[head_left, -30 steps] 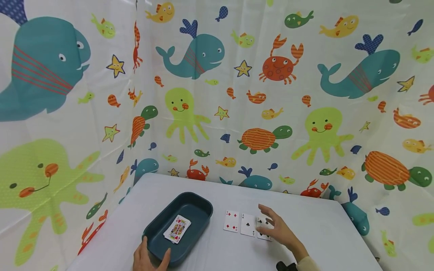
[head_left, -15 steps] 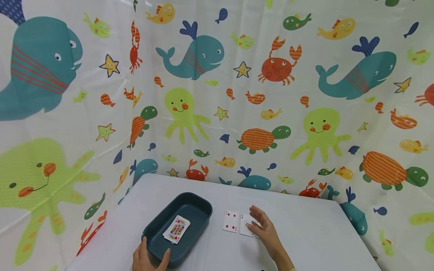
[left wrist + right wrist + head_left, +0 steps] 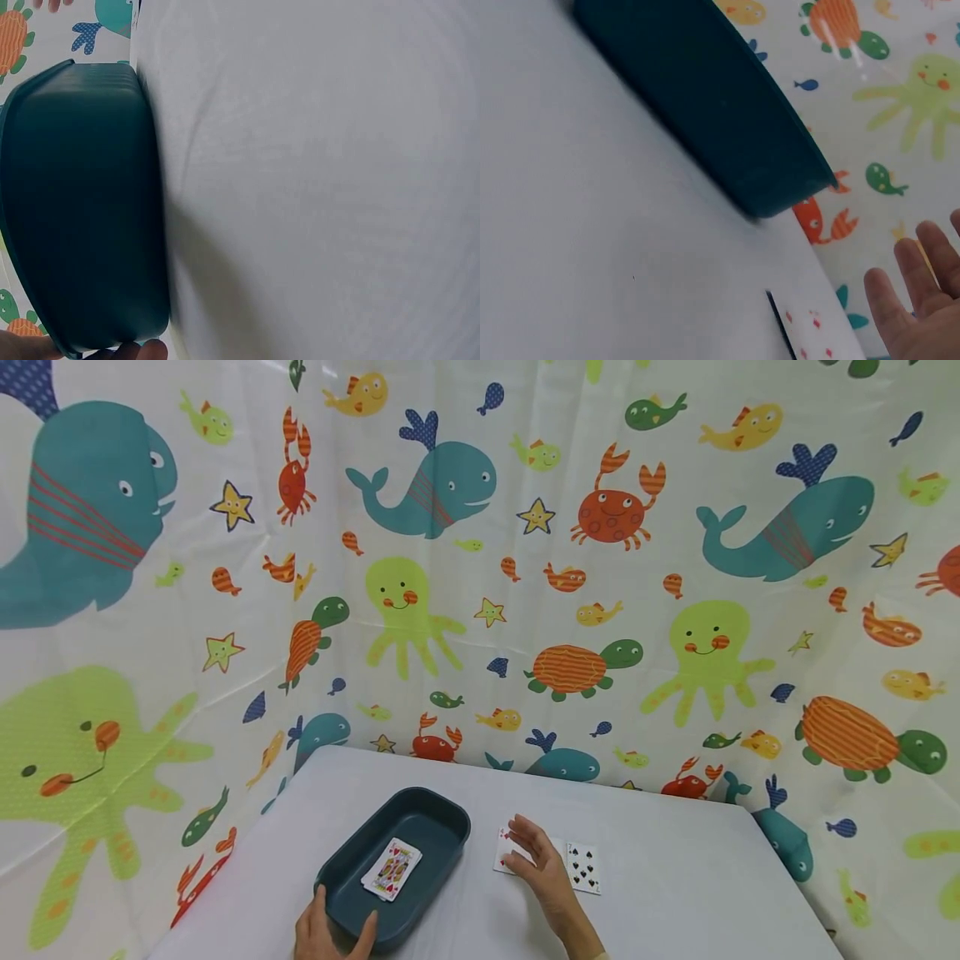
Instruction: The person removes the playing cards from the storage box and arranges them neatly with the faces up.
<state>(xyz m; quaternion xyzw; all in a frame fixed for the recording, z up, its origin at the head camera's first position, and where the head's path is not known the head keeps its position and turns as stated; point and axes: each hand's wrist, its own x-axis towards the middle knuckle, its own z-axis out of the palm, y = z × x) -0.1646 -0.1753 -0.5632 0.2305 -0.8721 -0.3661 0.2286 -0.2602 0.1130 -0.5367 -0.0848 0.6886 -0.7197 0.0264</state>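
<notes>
While left hand (image 3: 324, 937) grips oblong dark-teal tray (image 3: 423, 827), right hand (image 3: 546, 875) hangs relaxed near white red-diamond card (image 3: 815, 336)

From afar I see a bare left grip (image 3: 321, 942), a bare right grip (image 3: 546, 875) and, behind the latter, a pale cream sleeve edge (image 3: 602, 956).

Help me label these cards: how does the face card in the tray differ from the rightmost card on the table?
The face card bears a coloured figure; the rightmost card shows black pips. The face card lies inside the tray, the rightmost card on the white table. Both are face up.
</notes>
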